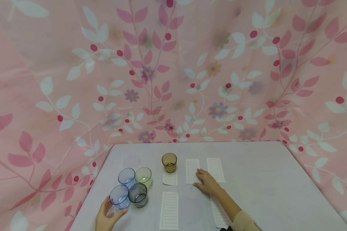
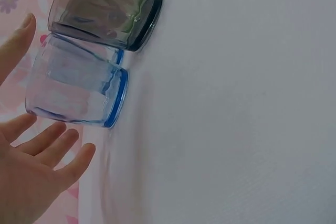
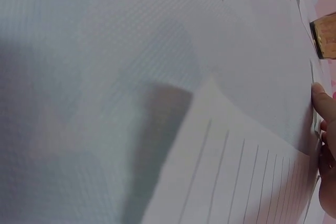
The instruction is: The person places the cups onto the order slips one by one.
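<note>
Left hand (image 1: pixel 105 217) spreads loosely around a blue glass (image 1: pixel 120 198), gray glass (image 1: pixel 138 195) beyond its thumb; right hand (image 1: pixel 208 183), fingers unclenched, lies over a lined slip (image 1: pixel 192 170)

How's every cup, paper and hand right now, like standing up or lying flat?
Near blue glass, upright
Far blue glass, upright
Green glass, upright
Dark gray glass, upright
Amber glass, upright
Paper under amber glass, partly covered
Far middle paper, flat
Far right paper, flat
Near left paper, flat
Near right paper, partly hidden
Left hand, fingers spread beside near blue glass
Right hand, fingers at far middle paper's edge
</note>
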The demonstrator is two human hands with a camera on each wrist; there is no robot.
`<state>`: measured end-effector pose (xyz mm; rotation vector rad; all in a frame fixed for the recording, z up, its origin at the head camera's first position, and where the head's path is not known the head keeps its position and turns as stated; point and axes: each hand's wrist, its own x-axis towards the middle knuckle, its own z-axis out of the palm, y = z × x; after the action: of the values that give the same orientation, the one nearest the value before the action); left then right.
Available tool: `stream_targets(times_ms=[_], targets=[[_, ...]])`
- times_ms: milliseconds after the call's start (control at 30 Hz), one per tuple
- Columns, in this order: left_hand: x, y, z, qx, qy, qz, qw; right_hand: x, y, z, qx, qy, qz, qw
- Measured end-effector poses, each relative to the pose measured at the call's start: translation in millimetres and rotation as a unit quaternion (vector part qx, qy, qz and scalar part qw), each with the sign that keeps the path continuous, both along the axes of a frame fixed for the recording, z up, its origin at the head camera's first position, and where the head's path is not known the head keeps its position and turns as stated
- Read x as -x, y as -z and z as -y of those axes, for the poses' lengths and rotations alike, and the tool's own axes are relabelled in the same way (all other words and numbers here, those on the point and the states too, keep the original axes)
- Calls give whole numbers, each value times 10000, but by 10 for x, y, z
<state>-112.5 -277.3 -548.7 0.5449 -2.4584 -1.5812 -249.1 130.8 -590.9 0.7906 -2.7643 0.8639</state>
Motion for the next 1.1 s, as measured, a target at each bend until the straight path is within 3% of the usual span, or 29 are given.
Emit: stream_targets(times_ms=[233,733,933,1100], targets=[[49,35,-64,-11,-331,-271,9991,-6,11,-6,0,44,59,10000],[162,41,-102,58,-700,-894,9935,5,14,-12,38,-21,-57,10000],[152,60,-113,147,-971,-1073,9894,15,27,-14,44,-8,-15,10000],[93,-35,-136,216,-1092,-1228,9862,15,24,-22,41,13,-90,10000]])
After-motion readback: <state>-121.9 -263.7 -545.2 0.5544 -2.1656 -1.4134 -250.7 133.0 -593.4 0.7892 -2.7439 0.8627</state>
